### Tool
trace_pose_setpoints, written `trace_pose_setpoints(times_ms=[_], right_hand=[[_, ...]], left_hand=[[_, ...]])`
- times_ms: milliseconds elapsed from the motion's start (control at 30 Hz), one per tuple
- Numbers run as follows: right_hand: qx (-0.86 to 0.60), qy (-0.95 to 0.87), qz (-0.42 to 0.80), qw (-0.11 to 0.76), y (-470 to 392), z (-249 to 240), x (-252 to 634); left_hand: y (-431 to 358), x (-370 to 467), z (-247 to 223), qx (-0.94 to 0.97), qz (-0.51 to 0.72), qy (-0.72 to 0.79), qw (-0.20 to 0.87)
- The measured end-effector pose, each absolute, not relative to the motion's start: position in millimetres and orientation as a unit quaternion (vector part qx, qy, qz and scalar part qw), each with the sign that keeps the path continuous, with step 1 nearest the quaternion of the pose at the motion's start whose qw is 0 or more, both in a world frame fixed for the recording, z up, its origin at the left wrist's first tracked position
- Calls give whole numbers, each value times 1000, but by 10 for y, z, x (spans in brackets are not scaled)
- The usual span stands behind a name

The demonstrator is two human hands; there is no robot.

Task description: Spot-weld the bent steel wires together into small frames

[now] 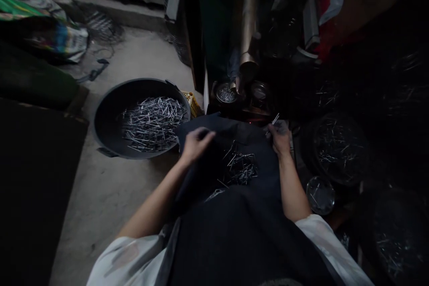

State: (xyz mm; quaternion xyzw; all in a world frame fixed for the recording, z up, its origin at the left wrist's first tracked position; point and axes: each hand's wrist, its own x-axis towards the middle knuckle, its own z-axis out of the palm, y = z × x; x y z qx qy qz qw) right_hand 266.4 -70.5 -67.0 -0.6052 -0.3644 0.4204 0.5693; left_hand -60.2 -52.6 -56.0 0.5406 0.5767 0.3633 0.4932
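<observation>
A dark apron spreads over my lap, with a loose pile of thin bent metal wire pieces lying on it. My right hand is closed beyond the pile on the right, pinching a few thin metal wire pieces that stick up from the fingertips. Over the apron's left side, my left hand has its fingers curled in towards the thumb. Whatever it may hold is hidden. Just left of it, a large black tub holds a heap of similar wire pieces.
Ahead stands a dark machine with a metal cylinder and a small round dish of metal bits. Dark containers of wire pieces and a clear round container are at right. A yellow crate sits behind the tub; sacks lie far left.
</observation>
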Motion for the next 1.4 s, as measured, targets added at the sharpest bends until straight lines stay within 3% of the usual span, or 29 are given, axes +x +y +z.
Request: trace_pose_setpoints(times_ms=[100,200,400,700,833,1000,1067,1233,1400], right_hand=[[-611,-379,426,550,-669,-657,2601],[-609,-390,433,539,-680,-650,2581],[-602,-420,427,528,-726,-627,2606],[-584,-410,436,548,-748,-680,2639],[-591,-410,428,547,-767,-649,2619],[-575,-409,441,554,-884,-452,2364],[-544,-470,451,529,-947,-327,2212],[-456,-690,382,411,-972,-150,1971],[-454,-724,330,401,-882,-188,1970]], left_hand=[[-704,-93,-505,799,111,491,329],[-683,209,-532,883,-34,415,216],[-504,318,-618,908,-101,347,214],[-694,-272,-211,878,-162,413,180],[-665,-625,-150,828,-68,510,224],[-519,-643,-224,654,272,606,361],[-520,-480,-258,580,346,598,431],[-659,-53,-240,440,387,543,601],[-756,39,-135,403,403,486,662]])
